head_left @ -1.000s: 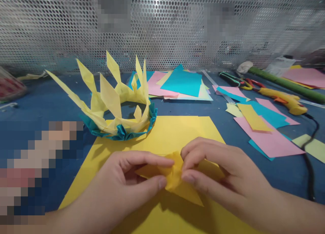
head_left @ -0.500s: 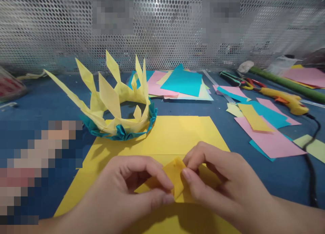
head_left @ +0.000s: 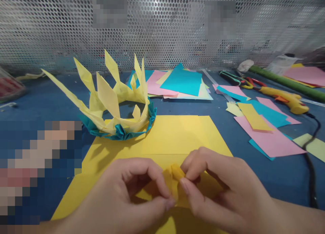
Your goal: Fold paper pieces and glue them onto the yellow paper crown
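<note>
Small folded piece of orange-yellow paper (head_left: 175, 185) pinched low and centre, just above a large yellow sheet (head_left: 177, 135) that serves as a working mat on the blue table (head_left: 38, 98). Left hand (head_left: 127, 196) closed on the piece from the left, thumb and forefinger pressing the fold; right hand (head_left: 218, 190) closed on it from the right, fingertips meeting the left ones, so the crease stays tight between both. Just beyond, a paper crown (head_left: 114, 102) of pale yellow spikes on a teal ruffled band, half on the sheet. Farther off, a stack of coloured paper (head_left: 181, 83), loose pink and teal offcuts (head_left: 264, 125), scissors (head_left: 243, 81) and a yellow glue gun (head_left: 286, 100), all within reach on the right
</note>
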`<action>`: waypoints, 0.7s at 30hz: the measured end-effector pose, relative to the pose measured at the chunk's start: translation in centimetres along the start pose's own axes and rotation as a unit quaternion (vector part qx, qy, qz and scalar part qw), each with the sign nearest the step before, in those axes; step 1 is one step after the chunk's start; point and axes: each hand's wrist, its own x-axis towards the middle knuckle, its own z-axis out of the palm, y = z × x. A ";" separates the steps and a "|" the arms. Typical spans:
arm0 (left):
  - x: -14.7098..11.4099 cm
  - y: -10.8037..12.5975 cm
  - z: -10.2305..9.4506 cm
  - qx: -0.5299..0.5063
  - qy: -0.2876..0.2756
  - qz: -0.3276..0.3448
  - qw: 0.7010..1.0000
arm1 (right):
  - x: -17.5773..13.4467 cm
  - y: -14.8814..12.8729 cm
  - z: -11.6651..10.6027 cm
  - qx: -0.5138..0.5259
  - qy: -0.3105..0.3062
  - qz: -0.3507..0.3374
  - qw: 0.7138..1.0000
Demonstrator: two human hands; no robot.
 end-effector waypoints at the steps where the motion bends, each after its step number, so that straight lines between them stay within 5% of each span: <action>1: -0.1 0.0 0.0 0.005 -0.002 0.004 1.000 | 0.0 0.0 0.0 0.001 0.001 -0.004 1.000; 11: 0.3 0.0 -0.1 0.027 0.007 0.041 0.999 | 0.5 -0.7 0.1 0.073 0.020 0.036 0.996; 17: 0.0 -0.2 -0.3 0.026 0.033 0.045 0.998 | 0.7 -0.3 -0.1 0.059 -0.098 0.117 0.986; 21: -0.1 -0.5 -0.5 0.036 0.032 0.050 0.998 | 0.7 -0.4 -0.2 0.058 -0.096 0.116 0.987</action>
